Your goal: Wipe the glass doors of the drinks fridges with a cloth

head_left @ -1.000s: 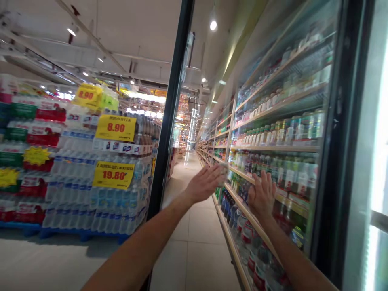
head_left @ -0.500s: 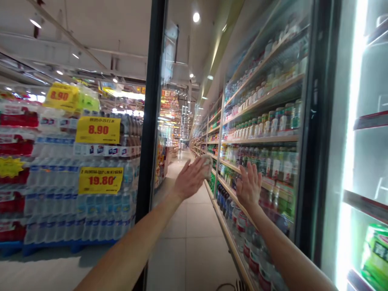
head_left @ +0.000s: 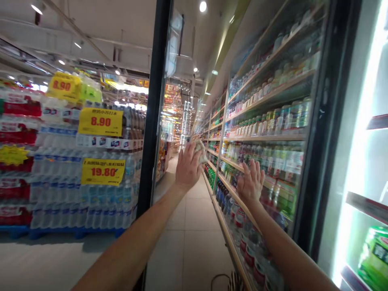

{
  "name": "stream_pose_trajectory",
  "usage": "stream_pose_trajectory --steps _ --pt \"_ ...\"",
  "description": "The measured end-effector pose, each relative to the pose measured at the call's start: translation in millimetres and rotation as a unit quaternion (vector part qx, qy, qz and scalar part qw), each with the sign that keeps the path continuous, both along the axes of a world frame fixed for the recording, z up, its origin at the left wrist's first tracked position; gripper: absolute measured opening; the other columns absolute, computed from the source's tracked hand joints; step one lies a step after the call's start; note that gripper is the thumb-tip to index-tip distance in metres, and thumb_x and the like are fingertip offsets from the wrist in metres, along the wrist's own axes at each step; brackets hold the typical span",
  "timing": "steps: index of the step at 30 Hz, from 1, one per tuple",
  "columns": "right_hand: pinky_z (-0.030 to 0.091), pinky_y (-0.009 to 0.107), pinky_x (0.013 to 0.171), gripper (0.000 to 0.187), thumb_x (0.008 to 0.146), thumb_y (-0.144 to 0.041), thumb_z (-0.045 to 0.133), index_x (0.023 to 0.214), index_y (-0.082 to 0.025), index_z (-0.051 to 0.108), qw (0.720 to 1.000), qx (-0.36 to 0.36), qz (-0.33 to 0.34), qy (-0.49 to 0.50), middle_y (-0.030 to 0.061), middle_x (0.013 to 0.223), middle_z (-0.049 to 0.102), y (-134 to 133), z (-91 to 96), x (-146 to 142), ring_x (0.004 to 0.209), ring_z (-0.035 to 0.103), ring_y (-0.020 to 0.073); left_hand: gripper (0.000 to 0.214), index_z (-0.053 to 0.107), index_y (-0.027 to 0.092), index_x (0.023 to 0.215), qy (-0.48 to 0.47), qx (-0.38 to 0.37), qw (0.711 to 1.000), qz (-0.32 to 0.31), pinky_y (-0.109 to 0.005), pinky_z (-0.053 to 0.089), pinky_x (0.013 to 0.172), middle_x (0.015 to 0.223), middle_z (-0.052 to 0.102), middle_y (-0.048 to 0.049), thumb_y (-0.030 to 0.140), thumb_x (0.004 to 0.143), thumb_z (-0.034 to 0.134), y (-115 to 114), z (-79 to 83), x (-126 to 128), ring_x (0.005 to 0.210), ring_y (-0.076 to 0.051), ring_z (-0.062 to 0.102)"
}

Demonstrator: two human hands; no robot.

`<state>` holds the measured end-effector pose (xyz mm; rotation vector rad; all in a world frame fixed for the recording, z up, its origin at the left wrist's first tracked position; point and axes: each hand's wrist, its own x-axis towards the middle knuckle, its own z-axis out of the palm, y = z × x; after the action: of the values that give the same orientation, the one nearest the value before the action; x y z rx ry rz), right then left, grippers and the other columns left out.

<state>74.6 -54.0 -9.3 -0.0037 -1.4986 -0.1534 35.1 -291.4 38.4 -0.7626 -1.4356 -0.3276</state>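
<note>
Before me stands a glass door (head_left: 188, 218) with a dark frame. My left hand (head_left: 188, 163) lies over a pale, crumpled cloth (head_left: 200, 150) against the glass, its fingers pressing on the cloth, which sticks out past the fingertips on the right. To the right, my right hand (head_left: 251, 182) is raised with its fingers stretched and apart, holding nothing. It is at the pane; whether the whole palm touches the glass cannot be made out.
Packs of bottled water (head_left: 81, 190) are stacked on a blue pallet (head_left: 79, 232) at left, with yellow price signs (head_left: 100, 121). Long drink shelves (head_left: 263, 137) appear in the glass. At far right is a lit cooler interior with a green package (head_left: 374, 254).
My left hand has turned more upright and moved up with the cloth, slightly leftward across the glass. My right hand has stayed nearly in place. The view has shifted a little.
</note>
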Motion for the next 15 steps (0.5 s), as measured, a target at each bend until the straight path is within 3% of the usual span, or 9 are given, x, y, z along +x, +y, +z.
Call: stream_pose_trajectory --steps 3,6,9,15 --pt "0.024 0.049 0.107 0.047 0.087 -0.027 0.039 0.133 -0.018 0.042 1.0 -0.002 -0.005 0.002 0.0139 0.14 0.04 0.8 0.3 -0.9 0.135 0.027 0.0263 0.036 0.046 0.01 0.119 -0.004 -0.016 0.999 -0.038 -0.046 0.028 0.109 0.143 0.033 -0.0178 0.016 0.083 0.042 3.0 2.8 -0.5 0.138 -0.025 0.018" --pt "0.024 0.049 0.107 0.047 0.086 -0.028 0.04 0.133 -0.018 0.043 1.0 -0.002 -0.003 0.005 0.0138 0.14 0.04 1.5 0.7 -0.9 0.135 0.028 0.0264 0.037 0.045 0.011 0.12 0.03 -0.11 0.992 -0.059 -0.041 0.032 0.108 0.139 0.041 -0.0142 0.011 0.084 0.038 20.6 -18.5 2.9 0.137 -0.022 0.02" --pt "0.025 0.049 0.106 0.048 0.086 -0.028 0.04 0.133 -0.017 0.042 1.0 0.009 -0.001 0.007 0.0144 0.14 0.04 2.7 0.7 -0.7 0.134 0.029 0.0268 0.043 0.04 0.012 0.128 0.033 -0.135 0.989 -0.05 -0.041 0.032 0.108 0.138 0.043 -0.0126 0.01 0.085 0.036 20.6 -28.5 0.3 0.137 -0.021 0.021" --pt "0.023 0.051 0.106 0.051 0.085 -0.028 0.04 0.135 -0.018 0.039 1.0 0.008 0.003 0.002 0.0146 0.141 0.038 2.4 -0.2 -0.3 0.135 0.026 0.0274 0.056 0.025 0.009 0.137 -0.032 0.074 0.996 -0.027 -0.049 0.02 0.112 0.148 0.022 -0.0174 0.015 0.083 0.041 -21.8 4.0 -14.2 0.139 -0.026 0.011"
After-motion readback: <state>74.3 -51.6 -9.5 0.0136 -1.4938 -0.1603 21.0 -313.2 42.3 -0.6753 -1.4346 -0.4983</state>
